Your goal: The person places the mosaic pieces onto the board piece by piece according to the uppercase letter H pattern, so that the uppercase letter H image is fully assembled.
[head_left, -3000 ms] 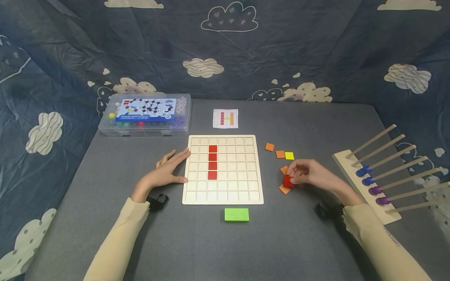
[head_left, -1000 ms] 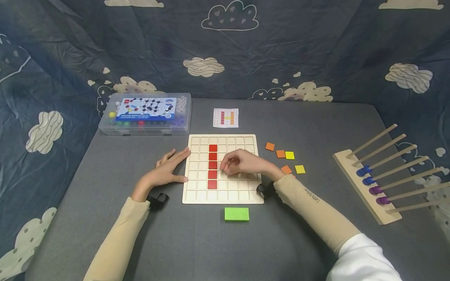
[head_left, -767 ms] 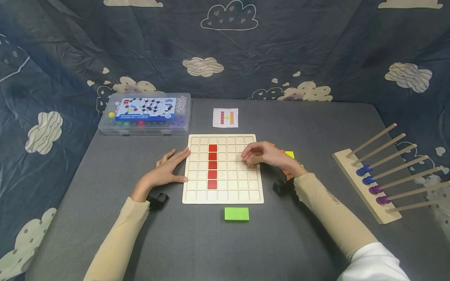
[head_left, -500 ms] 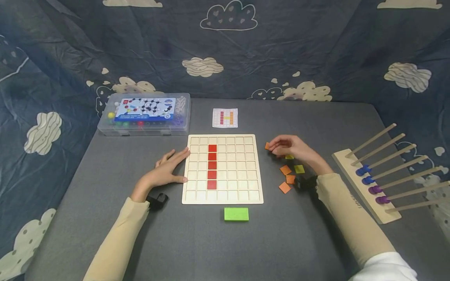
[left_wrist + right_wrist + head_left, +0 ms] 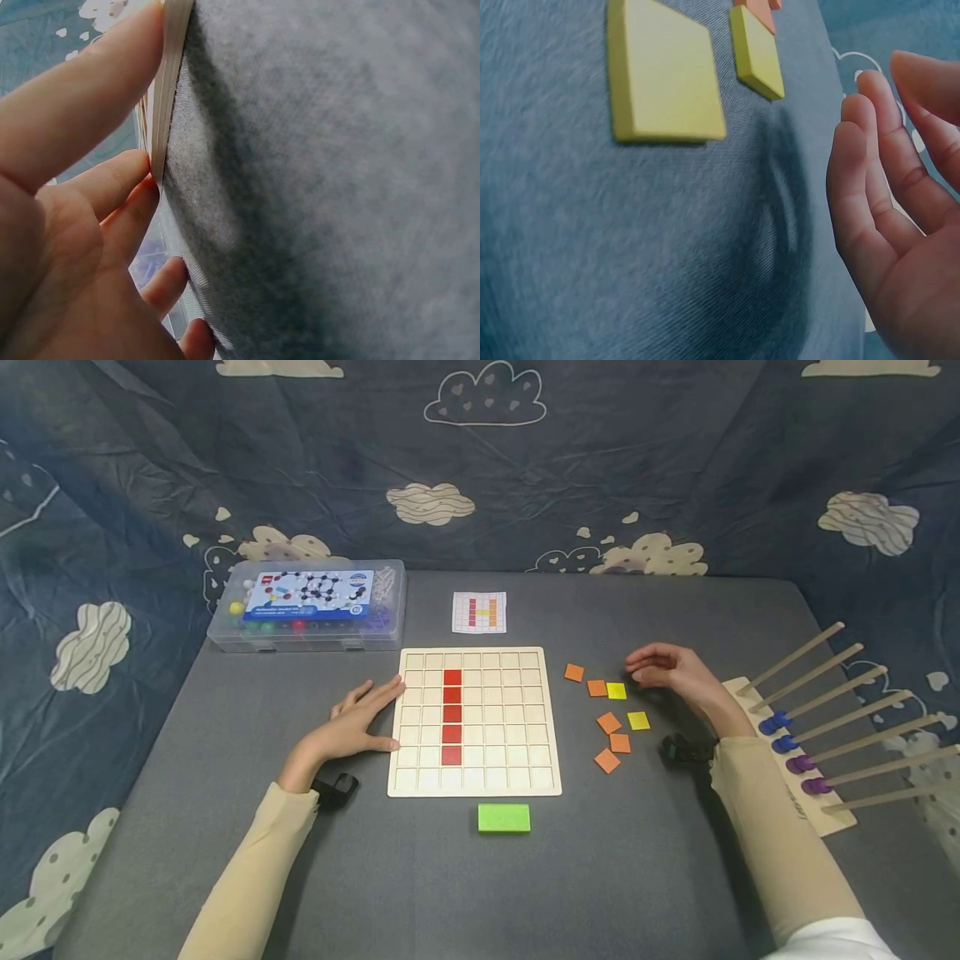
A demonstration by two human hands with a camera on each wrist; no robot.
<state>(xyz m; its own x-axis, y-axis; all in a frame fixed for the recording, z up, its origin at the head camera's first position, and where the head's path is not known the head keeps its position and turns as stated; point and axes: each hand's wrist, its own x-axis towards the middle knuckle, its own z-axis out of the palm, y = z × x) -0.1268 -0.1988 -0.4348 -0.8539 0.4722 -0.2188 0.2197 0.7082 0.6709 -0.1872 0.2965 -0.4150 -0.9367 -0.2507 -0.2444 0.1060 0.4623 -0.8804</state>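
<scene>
- wooden grid board (image 5: 510, 755): unmoved, mid-table
- left hand (image 5: 356, 727): at board's 9 o'clock; fingers extended, tips against the edge; unchanged, likely steadying it
- right hand (image 5: 678, 675): pinched a piece 3 s ago; now withdrawn beyond board's 3 o'clock, fingers loosely curved, gripping nothing
- pattern card (image 5: 479, 612): board's 12 o'clock; prints red, yellow, orange
- red tiles (image 5: 452, 714): four earlier, five now; unbroken column, 9 o'clock of board centre; red part looks complete
- orange tiles (image 5: 608, 722), yellow tiles (image 5: 638, 721): five and two, loose at 3 o'clock; none on the board yet
</scene>
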